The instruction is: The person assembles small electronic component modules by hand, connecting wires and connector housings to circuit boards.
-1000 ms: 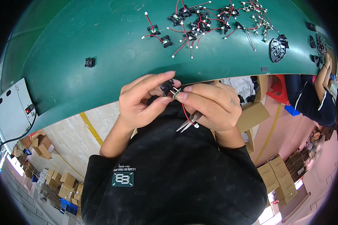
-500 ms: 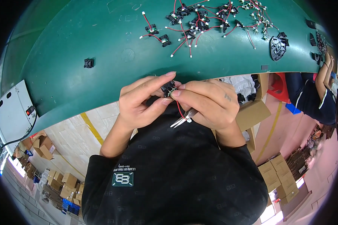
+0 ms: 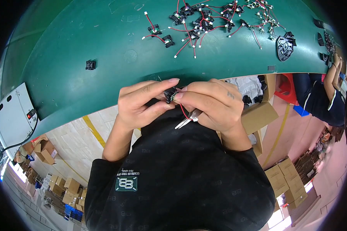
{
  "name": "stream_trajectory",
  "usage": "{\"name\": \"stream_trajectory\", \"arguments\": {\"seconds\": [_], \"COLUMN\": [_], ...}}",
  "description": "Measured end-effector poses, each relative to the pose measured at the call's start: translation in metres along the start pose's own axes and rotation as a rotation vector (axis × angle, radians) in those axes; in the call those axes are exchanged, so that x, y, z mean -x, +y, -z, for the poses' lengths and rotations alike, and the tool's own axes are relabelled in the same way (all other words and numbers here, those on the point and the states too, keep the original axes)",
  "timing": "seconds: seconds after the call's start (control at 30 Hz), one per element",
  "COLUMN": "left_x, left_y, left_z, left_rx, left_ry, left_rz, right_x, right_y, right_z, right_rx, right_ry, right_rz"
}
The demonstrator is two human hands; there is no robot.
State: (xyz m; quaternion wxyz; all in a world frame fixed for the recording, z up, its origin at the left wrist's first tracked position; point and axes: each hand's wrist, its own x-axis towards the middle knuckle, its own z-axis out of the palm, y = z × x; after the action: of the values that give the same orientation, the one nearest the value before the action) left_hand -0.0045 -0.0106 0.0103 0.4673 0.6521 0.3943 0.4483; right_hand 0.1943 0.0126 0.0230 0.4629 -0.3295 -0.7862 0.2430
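Note:
Close to my body, at the table's near edge, both hands meet over one small piece. My left hand [image 3: 139, 104] pinches a small black plastic housing [image 3: 169, 96] between thumb and fingers. With thumb and forefinger, my right hand [image 3: 214, 104] grips a small green circuit board [image 3: 176, 96] against that housing. From the board a red wire [image 3: 184, 111] hangs down to a white connector. Tucked in the same hand is a pair of tweezers [image 3: 184, 122], its tips pointing down and left. How far the board sits in the housing is hidden by my fingers.
On the green table [image 3: 73, 46] lie a lone black housing [image 3: 90, 64], several wired assemblies [image 3: 202, 25] and a larger black shell [image 3: 285, 47]. A white metal box [image 3: 14, 113] stands left. An open carton [image 3: 260, 115] is below the edge; a co-worker [image 3: 324, 96] sits far right.
Both hands have shifted slightly left with the housing and board. The right fingertips now cover more of the board, and the tweezers have moved up slightly.

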Motion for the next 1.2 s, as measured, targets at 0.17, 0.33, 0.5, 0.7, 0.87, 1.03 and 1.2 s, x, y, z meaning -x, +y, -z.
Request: {"name": "stream_trajectory", "arguments": {"seconds": [0.17,0.33,0.5,0.7,0.87,1.03,1.2], "left_x": [-0.0031,-0.0023,-0.0037,-0.0038,-0.0053,-0.0071,-0.0038], "left_y": [0.0003,0.0014,-0.0018,0.0004,-0.0006,0.0007,0.0014], "left_z": [0.002,0.0023,0.002,0.0038,0.0029,0.0031,0.0014], "left_rx": [-0.15,-0.195,-0.203,-0.24,-0.33,-0.324,-0.319], "left_ry": [0.027,0.045,0.057,0.028,0.029,0.011,0.01], "left_rz": [-0.114,-0.126,-0.164,-0.128,-0.192,-0.215,-0.176], "right_x": [-0.002,-0.0021,-0.0008,0.0017,0.0025,0.0049,0.0053], "right_y": [0.0016,0.0012,0.0007,0.0059,0.0042,0.0059,0.0064], "right_z": [-0.0026,-0.0044,-0.0055,-0.0088,-0.0078,-0.0071,-0.0052], "right_rx": [-0.028,-0.03,-0.048,-0.071,-0.052,-0.062,-0.078], "right_ry": [0.008,0.011,0.021,0.03,0.019,0.025,0.001], "right_rz": [-0.016,-0.039,-0.045,-0.058,-0.067,-0.062,-0.078]}}
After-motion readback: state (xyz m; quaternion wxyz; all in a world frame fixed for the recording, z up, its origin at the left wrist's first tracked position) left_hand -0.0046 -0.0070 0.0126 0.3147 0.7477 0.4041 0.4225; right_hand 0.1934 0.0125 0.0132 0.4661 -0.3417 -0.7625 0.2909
